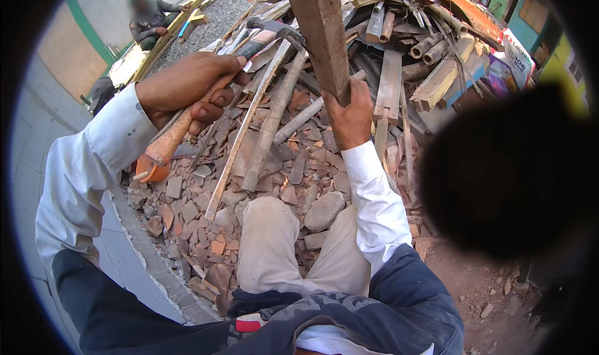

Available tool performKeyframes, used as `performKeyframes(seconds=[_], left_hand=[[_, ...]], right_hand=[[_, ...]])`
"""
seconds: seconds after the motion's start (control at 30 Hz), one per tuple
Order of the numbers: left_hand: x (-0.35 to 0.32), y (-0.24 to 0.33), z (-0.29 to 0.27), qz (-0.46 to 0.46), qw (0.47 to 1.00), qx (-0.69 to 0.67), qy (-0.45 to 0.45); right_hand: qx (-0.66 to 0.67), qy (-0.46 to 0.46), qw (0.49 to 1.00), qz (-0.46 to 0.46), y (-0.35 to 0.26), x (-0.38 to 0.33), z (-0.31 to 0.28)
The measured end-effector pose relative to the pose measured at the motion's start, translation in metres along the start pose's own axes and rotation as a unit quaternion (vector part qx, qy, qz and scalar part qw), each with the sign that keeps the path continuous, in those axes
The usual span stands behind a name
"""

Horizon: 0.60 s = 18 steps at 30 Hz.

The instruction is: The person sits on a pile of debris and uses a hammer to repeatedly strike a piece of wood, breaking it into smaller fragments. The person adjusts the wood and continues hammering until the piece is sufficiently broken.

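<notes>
My left hand is closed round the handle of a claw hammer, at the left of the middle. The handle's worn orange grip sticks out below my fist. At the top, the hammer's claw touches or nearly touches the side of a thick brown wooden beam; which of the two I cannot tell. My right hand grips this beam near its lower end, with the fingers partly hidden behind the wood. The beam stands tilted, its upper end running out of view.
Broken tiles and rubble cover the ground round my legs. Loose planks and poles lie ahead, with a tall timber heap behind. Another person sits at the far left. A dark blurred shape blocks the right side.
</notes>
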<state>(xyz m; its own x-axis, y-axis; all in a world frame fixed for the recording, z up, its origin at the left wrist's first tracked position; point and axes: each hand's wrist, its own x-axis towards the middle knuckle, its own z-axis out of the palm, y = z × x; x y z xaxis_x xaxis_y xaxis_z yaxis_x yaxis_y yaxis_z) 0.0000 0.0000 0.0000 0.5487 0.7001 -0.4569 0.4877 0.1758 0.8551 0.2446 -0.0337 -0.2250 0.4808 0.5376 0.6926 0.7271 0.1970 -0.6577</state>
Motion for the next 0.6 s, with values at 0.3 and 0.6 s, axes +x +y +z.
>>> performKeyframes(seconds=[0.3, 0.6], left_hand=[[0.026, -0.053, -0.015, 0.082, 0.993, -0.063, -0.056], [0.055, -0.139, 0.027, 0.214, 0.951, -0.223, -0.013]], right_hand=[[0.064, 0.000, 0.998, -0.008, 0.003, 0.007, -0.011], [0.097, -0.032, 0.994, -0.026, 0.004, 0.006, 0.004]])
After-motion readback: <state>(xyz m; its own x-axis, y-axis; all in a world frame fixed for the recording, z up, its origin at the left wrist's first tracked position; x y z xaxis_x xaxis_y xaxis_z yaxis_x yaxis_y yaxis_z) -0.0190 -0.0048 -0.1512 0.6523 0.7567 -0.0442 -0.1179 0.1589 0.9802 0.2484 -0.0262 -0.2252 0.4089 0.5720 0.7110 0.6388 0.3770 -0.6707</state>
